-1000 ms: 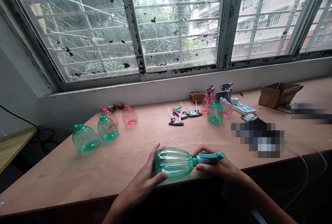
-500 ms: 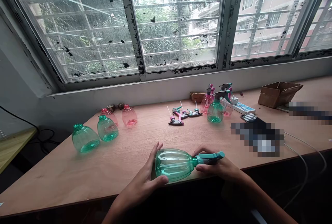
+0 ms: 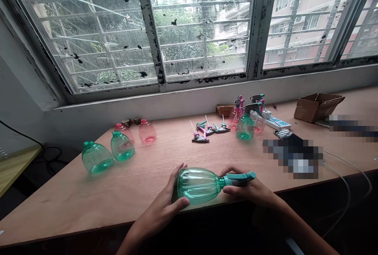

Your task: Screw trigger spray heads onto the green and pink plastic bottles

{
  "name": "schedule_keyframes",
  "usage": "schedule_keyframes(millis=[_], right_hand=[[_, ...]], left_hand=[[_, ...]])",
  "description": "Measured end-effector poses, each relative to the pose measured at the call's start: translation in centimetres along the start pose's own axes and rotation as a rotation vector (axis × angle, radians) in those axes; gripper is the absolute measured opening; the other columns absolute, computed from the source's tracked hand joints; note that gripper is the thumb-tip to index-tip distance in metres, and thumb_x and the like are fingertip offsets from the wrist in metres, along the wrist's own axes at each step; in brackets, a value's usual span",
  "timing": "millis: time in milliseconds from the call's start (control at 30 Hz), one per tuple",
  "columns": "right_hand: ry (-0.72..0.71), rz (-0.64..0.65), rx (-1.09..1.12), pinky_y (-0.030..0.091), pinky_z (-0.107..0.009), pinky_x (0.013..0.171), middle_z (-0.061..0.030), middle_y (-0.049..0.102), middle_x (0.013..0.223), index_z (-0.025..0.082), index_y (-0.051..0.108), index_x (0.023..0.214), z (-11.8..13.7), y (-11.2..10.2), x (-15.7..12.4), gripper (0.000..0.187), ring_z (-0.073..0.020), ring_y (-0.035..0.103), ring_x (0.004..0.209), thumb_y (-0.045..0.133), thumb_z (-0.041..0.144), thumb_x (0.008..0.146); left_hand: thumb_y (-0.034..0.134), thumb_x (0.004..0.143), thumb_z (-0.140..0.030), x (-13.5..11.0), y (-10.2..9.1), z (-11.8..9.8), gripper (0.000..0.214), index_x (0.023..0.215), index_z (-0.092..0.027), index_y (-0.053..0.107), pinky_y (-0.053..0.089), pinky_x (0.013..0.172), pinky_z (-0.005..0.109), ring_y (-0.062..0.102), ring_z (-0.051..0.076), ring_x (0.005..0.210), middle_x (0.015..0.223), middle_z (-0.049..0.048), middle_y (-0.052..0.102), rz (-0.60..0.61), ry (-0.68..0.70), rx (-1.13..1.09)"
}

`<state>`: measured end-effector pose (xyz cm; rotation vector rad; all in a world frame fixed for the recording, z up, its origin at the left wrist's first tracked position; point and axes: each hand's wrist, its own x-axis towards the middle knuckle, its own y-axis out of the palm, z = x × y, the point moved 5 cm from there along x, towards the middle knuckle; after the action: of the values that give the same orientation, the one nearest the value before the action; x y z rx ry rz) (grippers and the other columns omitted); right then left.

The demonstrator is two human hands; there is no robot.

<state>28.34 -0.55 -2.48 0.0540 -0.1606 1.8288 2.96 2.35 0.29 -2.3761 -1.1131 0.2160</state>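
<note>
Bottle point(image 3: 199, 186) sideways at six o'clock. Was cupped at its base by a widely curved left hand point(image 3: 165, 204), gripped at the sprayer head point(image 3: 239, 177) by a curled right hand point(image 3: 256, 191). Could have slipped past the near edge of the worktop point(image 3: 124, 192) from a slack palm.

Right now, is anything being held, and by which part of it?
Yes, a green spray bottle, held on its side: the left hand cups the base end, and the right hand holds the spray head.
</note>
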Motion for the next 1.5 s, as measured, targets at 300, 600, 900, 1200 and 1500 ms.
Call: schedule_keyframes(millis=[300, 600, 900, 1200, 1500], right_hand=[[-0.014, -0.017, -0.008, 0.04, -0.023, 0.053, 0.0039, 0.056, 0.071, 0.02, 0.065, 0.1, -0.1, -0.1, 0.0, 0.036, -0.0125, 0.05, 0.061, 0.081, 0.044, 0.078], [-0.073, -0.017, -0.125, 0.046, -0.026, 0.063, -0.0016, 0.067, 0.09, 0.021, 0.069, 0.1, 0.3, -0.2, 0.0, 0.036, -0.0182, 0.059, 0.077, 0.082, 0.044, 0.076], [-0.034, -0.012, -0.035, 0.04, -0.023, 0.059, 0.0032, 0.06, 0.079, 0.021, 0.068, 0.099, 0.2, -0.1, -0.1, 0.032, -0.013, 0.052, 0.068, 0.083, 0.04, 0.077], [-0.048, 0.018, -0.041, 0.042, -0.024, 0.061, -0.0004, 0.065, 0.089, 0.021, 0.068, 0.103, 0.2, 0.0, -0.1, 0.032, -0.0145, 0.055, 0.073, 0.082, 0.037, 0.079], [-0.038, 0.029, 0.041, 0.039, -0.021, 0.056, 0.0044, 0.057, 0.074, 0.021, 0.064, 0.104, -0.6, -0.2, -0.1, 0.031, -0.0109, 0.051, 0.064, 0.08, 0.036, 0.083]], left_hand=[[0.072, 0.086, -0.038, -0.1, 0.3, -0.5, 0.097, 0.158, -0.032, 0.007, 0.017, 0.124, 0.046, 0.02, 0.03, 0.152, 0.167, 0.005, 0.019, 0.009, -0.069, 0.011], [0.061, 0.092, -0.048, -0.1, 0.0, -0.4, 0.089, 0.159, -0.03, 0.006, 0.019, 0.123, 0.051, 0.02, 0.033, 0.151, 0.167, 0.0079, 0.019, 0.02, -0.03, -0.033], [0.077, 0.082, -0.037, 0.0, 0.3, -0.2, 0.108, 0.158, -0.032, 0.0, 0.022, 0.122, 0.048, 0.026, 0.032, 0.149, 0.166, 0.0083, 0.02, -0.002, -0.052, 0.045], [0.064, 0.091, -0.047, -0.2, 0.1, -0.1, 0.088, 0.158, -0.031, 0.008, 0.02, 0.123, 0.044, 0.023, 0.027, 0.151, 0.166, 0.005, 0.021, 0.043, -0.049, -0.004], [0.075, 0.084, -0.038, -0.1, 0.2, -0.1, 0.103, 0.158, -0.032, 0.004, 0.019, 0.124, 0.042, 0.02, 0.027, 0.152, 0.167, 0.0041, 0.017, 0.031, -0.065, 0.03]])
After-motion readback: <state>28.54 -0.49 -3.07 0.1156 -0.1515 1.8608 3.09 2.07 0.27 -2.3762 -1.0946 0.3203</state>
